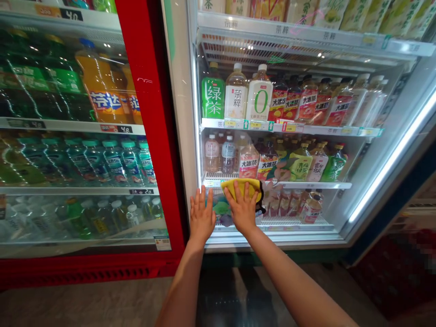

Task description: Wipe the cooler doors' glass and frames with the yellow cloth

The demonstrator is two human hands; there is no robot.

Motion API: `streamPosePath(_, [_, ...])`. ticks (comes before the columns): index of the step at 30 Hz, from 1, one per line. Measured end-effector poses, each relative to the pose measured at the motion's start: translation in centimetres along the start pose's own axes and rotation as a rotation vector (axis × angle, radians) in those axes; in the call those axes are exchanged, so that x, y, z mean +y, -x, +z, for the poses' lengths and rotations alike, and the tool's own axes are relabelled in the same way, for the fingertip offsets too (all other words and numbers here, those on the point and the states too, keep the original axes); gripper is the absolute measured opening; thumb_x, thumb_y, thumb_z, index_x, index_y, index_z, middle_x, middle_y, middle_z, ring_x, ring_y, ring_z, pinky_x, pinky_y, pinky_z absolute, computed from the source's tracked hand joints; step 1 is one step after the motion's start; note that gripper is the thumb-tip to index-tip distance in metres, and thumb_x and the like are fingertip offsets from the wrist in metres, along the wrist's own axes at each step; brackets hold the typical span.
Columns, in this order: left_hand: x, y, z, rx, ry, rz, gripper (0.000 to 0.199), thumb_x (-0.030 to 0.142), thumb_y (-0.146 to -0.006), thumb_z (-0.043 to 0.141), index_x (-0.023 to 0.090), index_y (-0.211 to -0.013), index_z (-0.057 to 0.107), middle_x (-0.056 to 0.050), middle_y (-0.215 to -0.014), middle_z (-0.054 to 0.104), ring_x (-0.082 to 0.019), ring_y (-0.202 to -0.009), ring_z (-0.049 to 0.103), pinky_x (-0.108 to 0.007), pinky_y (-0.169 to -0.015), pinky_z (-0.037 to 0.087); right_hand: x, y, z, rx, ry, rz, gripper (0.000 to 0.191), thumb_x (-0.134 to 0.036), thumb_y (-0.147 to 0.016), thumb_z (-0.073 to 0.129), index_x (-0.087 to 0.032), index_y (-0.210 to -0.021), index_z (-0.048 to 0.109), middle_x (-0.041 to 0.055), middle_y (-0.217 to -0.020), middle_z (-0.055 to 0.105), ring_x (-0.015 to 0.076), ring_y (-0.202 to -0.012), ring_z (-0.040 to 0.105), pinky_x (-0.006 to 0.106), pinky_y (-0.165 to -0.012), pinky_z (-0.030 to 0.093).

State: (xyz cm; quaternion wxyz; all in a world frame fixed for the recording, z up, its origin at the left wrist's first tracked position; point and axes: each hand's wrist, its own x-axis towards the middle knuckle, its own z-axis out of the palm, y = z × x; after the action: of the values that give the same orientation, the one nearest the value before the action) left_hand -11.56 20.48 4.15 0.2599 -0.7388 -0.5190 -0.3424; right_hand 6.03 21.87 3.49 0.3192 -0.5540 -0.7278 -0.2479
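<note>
the right hand (pixel 242 208) is pressing a yellow cloth (pixel 250 187) with a dark edge flat against the glass door (pixel 235 150) of the lit cooler, its fingers spread over the cloth rather than closing around it. the cloth is lying against the lower part of the door, in front of the gap between the two lowest shelves in view. the left hand (pixel 202 214) is resting just beside it, near the door's left edge, open with its fingers pointing up and holding nothing; it seems to be touching the glass, though the reflections are making that hard to confirm.

behind the glass, tea bottles (pixel 260 96) are standing upright in rows on white shelves (pixel 293 128). to the left, a red-framed cooler (pixel 150 104) is holding orange soda bottles (pixel 98 84), blue-capped bottles (pixel 111 159) and, lower down, clear bottles with pale caps (pixel 117 213).
</note>
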Motion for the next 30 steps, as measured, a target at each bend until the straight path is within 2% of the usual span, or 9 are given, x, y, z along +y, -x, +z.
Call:
streamPosePath(4, [-0.1,0.4,0.1,0.014,-0.005,-0.021,0.089,0.014,-0.091,0.055,0.019,-0.165,0.004,-0.015,-0.172,0.006,-0.032,-0.159,0.007,-0.057,-0.127,0.023,1.1,2.9,1.5,-0.043,0.022,-0.167,0.071,-0.012,-0.095,0.051,-0.047,-0.155,0.036,-0.0010,-0.167,0.033,0.0324,-0.157,0.016,0.073,-0.119,0.012])
streamPosePath(7, [-0.4,0.7,0.1,0.031,-0.014,-0.032,0.088,0.014,-0.092,0.055,0.019,-0.164,0.006,-0.015,-0.172,0.008,-0.032,-0.159,0.008,-0.056,-0.126,0.025,1.1,2.2,1.0,0.008,0.031,-0.054,0.072,-0.014,-0.094,0.055,-0.045,-0.156,0.034,0.0014,-0.168,0.029,0.0357,-0.158,0.013,0.075,-0.119,0.010])
streamPosePath(11, [-1.0,1.0,0.2,0.053,-0.017,-0.031,0.091,0.012,-0.090,0.056,0.018,-0.164,0.004,-0.017,-0.171,0.010,-0.032,-0.158,0.008,-0.058,-0.126,0.025,-1.6,-0.1,0.7,0.037,0.008,0.047,0.078,-0.015,-0.093,0.057,-0.039,-0.160,0.025,0.0077,-0.171,0.014,0.0423,-0.158,0.003,0.080,-0.113,0.012])
streamPosePath(14, [-1.4,1.3,0.2,0.064,-0.016,-0.040,0.092,0.011,-0.089,0.056,0.017,-0.164,0.003,-0.018,-0.171,0.010,-0.033,-0.158,0.009,-0.059,-0.125,0.025,-2.4,0.7,1.8,0.020,-0.001,-0.071,0.075,-0.013,-0.095,0.052,-0.040,-0.159,0.027,0.0057,-0.170,0.021,0.0380,-0.158,0.007,0.079,-0.115,0.011])
streamPosePath(16, [-1.6,1.6,0.1,0.062,-0.011,-0.048,0.091,0.011,-0.089,0.055,0.017,-0.164,0.003,-0.018,-0.171,0.011,-0.033,-0.158,0.009,-0.060,-0.125,0.025,-1.8,2.0,2.4,0.010,0.003,-0.181,0.072,-0.011,-0.096,0.050,-0.042,-0.157,0.031,0.0020,-0.168,0.030,0.0326,-0.158,0.012,0.075,-0.119,0.010])
streamPosePath(18, [-1.7,1.8,0.1,0.058,-0.004,-0.057,0.091,0.010,-0.089,0.054,0.017,-0.164,0.004,-0.017,-0.171,0.013,-0.033,-0.158,0.010,-0.059,-0.125,0.025,-1.1,2.7,2.4,0.013,0.015,-0.200,0.071,-0.010,-0.096,0.049,-0.044,-0.156,0.035,-0.0002,-0.166,0.034,0.0297,-0.158,0.015,0.072,-0.120,0.010])
streamPosePath(24, [-2.1,2.3,0.0,0.043,-0.003,-0.076,0.091,0.009,-0.087,0.055,0.015,-0.164,0.007,-0.017,-0.170,0.017,-0.031,-0.158,0.012,-0.058,-0.126,0.025,-3.7,-0.4,0.8,0.061,0.015,0.003,0.074,-0.009,-0.093,0.052,-0.039,-0.158,0.034,0.0064,-0.171,0.020,0.0434,-0.157,0.002,0.083,-0.110,0.015])
streamPosePath(27, [-2.4,2.7,0.0,0.039,0.002,-0.081,0.089,0.009,-0.088,0.054,0.013,-0.164,0.008,-0.018,-0.170,0.018,-0.031,-0.158,0.011,-0.056,-0.126,0.025,-4.4,-0.2,1.7,0.072,0.006,-0.085,0.073,-0.010,-0.094,0.051,-0.040,-0.158,0.034,0.0062,-0.170,0.022,0.0418,-0.158,0.001,0.084,-0.110,0.013])
streamPosePath(30, [-2.7,3.2,0.1,0.034,0.009,-0.081,0.087,0.007,-0.087,0.051,0.014,-0.164,0.010,-0.016,-0.170,0.019,-0.030,-0.158,0.011,-0.055,-0.126,0.025,-3.2,1.4,2.8,0.058,0.007,-0.303,0.068,-0.012,-0.096,0.050,-0.040,-0.157,0.036,0.0016,-0.167,0.031,0.0335,-0.159,0.002,0.078,-0.117,0.006])
